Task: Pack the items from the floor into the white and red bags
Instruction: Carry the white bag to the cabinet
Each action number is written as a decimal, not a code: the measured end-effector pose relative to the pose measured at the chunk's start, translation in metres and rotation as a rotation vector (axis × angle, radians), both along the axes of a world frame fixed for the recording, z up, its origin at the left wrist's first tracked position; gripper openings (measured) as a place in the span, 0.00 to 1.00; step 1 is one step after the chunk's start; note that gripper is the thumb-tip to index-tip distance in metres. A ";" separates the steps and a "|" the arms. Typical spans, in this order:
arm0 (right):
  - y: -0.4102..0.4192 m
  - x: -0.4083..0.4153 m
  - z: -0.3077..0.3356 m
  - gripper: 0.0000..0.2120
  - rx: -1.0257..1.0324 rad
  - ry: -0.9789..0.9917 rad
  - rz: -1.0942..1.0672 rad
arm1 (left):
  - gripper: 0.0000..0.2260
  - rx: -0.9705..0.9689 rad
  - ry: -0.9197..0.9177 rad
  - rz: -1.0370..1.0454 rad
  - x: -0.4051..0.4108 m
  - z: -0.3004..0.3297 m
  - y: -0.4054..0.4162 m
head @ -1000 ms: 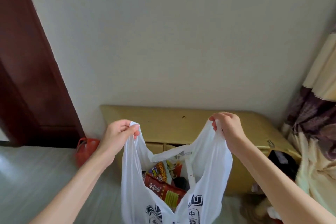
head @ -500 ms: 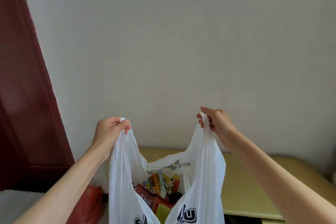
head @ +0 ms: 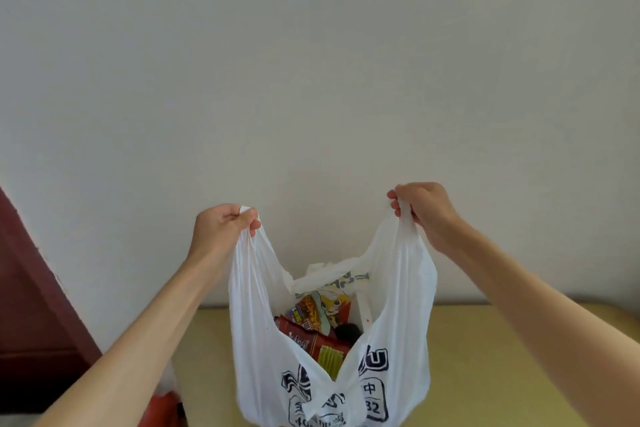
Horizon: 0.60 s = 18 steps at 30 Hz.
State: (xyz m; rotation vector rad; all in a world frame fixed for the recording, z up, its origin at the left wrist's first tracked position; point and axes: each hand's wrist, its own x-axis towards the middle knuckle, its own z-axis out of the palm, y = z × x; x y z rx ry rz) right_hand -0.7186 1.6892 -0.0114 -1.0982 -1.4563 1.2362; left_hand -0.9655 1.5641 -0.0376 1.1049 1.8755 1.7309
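Soft even daylight, slight blur

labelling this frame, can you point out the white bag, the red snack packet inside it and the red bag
white bag (head: 398,291), head view, its right side panel
red snack packet (head: 304,336), head view, its printed front, inside the bag
red bag (head: 162,409), head view, the part showing at bottom left

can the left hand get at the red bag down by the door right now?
Probably not as things stand. The left hand is shut on a handle of the white bag, held up with snack packets inside. The red bag sits low beneath that forearm, at the frame's bottom edge. It would have to let go first.
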 end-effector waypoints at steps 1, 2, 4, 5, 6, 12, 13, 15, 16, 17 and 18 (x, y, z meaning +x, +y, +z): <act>0.011 -0.008 -0.004 0.13 -0.008 -0.002 -0.022 | 0.08 -0.016 0.004 -0.017 -0.008 -0.002 0.013; 0.022 -0.016 -0.009 0.13 -0.016 -0.010 -0.039 | 0.08 -0.030 0.002 -0.029 -0.016 -0.006 0.025; 0.043 -0.029 -0.018 0.13 -0.035 -0.037 -0.062 | 0.08 -0.046 -0.007 -0.047 -0.029 -0.013 0.048; 0.053 -0.033 -0.022 0.13 -0.045 -0.050 -0.070 | 0.08 -0.057 -0.007 -0.056 -0.035 -0.017 0.060; 0.062 -0.036 -0.027 0.13 -0.058 -0.061 -0.083 | 0.09 -0.074 -0.005 -0.062 -0.039 -0.019 0.072; 0.112 -0.035 -0.047 0.11 -0.091 -0.106 -0.140 | 0.08 -0.087 -0.009 -0.047 -0.061 -0.024 0.124; 0.118 -0.034 -0.051 0.11 -0.105 -0.112 -0.137 | 0.08 -0.089 -0.007 -0.055 -0.063 -0.025 0.129; 0.125 -0.033 -0.061 0.10 -0.132 -0.126 -0.130 | 0.06 -0.103 -0.001 -0.100 -0.063 -0.030 0.135; 0.126 -0.033 -0.067 0.10 -0.138 -0.145 -0.125 | 0.05 -0.113 0.000 -0.118 -0.061 -0.034 0.137; 0.127 -0.032 -0.073 0.10 -0.139 -0.161 -0.120 | 0.05 -0.125 -0.001 -0.127 -0.060 -0.039 0.138; 0.126 -0.031 -0.078 0.10 -0.139 -0.163 -0.115 | 0.04 -0.136 -0.004 -0.129 -0.058 -0.044 0.139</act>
